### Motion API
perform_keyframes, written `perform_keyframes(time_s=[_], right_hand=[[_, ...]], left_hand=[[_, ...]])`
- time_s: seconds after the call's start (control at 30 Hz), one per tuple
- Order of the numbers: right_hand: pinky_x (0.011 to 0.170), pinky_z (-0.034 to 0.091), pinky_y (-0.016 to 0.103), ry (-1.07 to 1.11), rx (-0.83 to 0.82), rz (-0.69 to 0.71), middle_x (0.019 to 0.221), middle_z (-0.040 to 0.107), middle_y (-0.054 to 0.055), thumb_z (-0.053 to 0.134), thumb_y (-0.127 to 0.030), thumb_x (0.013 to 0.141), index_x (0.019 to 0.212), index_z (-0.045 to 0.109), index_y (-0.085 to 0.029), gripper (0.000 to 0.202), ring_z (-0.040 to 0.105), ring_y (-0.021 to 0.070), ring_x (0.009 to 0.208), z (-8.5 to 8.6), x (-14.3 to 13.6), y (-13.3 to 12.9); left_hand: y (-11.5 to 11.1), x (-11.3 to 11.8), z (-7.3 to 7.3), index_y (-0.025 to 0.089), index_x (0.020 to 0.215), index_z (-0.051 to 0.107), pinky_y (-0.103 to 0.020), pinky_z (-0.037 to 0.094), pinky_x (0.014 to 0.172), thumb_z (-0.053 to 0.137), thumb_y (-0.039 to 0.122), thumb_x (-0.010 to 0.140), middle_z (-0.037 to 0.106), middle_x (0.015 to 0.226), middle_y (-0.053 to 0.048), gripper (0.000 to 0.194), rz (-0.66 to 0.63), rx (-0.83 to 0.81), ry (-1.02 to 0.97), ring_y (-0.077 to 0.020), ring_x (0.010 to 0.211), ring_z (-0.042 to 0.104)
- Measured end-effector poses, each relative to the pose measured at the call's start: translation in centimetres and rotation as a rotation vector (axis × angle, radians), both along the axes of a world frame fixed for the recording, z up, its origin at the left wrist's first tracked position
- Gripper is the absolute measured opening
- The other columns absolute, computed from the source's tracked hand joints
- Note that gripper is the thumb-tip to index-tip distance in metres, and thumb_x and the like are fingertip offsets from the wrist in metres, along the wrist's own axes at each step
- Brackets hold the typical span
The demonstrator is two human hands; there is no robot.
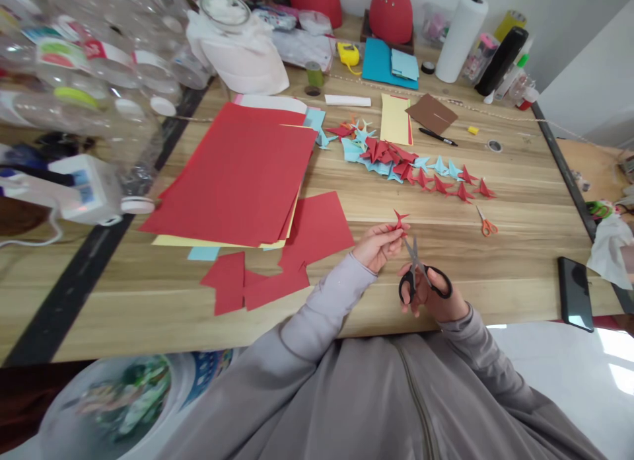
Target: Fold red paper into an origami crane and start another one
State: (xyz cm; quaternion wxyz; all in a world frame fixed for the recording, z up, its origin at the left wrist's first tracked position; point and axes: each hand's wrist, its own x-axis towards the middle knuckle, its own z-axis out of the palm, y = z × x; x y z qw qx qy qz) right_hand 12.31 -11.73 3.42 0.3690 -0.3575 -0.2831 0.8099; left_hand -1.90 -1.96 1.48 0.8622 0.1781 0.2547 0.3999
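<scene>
The left hand [379,245] pinches a small, pointed piece of folded red paper [399,220] above the wooden worktop [520,268], near its front edge. The right hand [430,295] grips metal scissors with black looped handles [415,258]; the blades are parted, their tips just beside the left fingertips. Blade contact with the paper cannot be confirmed at this size.

The folded piece should handle as light, thin and easily creased or torn: grip it lightly at the base, leaving the points free. The scissors should be rigid: hold them by the loops only.

Flat red paper offcuts [230,281] limit space beside the left forearm. Folded red and pale-blue paper pieces [391,156] lie beyond the hands; small orange-handled scissors [488,229] lie to the right.
</scene>
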Motion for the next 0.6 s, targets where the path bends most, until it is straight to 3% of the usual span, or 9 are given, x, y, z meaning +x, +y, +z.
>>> perform_keyframes(time_s=[0.6], right_hand=[[0.037,0.046,0.019,0.002,-0.025,-0.003,0.062,0.065,0.001,0.063,-0.064,0.071,0.097,0.054,-0.017,0.055,0.066,0.0164,0.053,0.07,0.12,0.07]], left_hand=[[0.1,0.17,-0.58,0.006,0.083,0.071,-0.017,0.024,0.042,0.076,0.013,0.064,0.056,0.056,0.0,0.021,-0.012,0.043,0.023,-0.0012,0.041,0.036]])
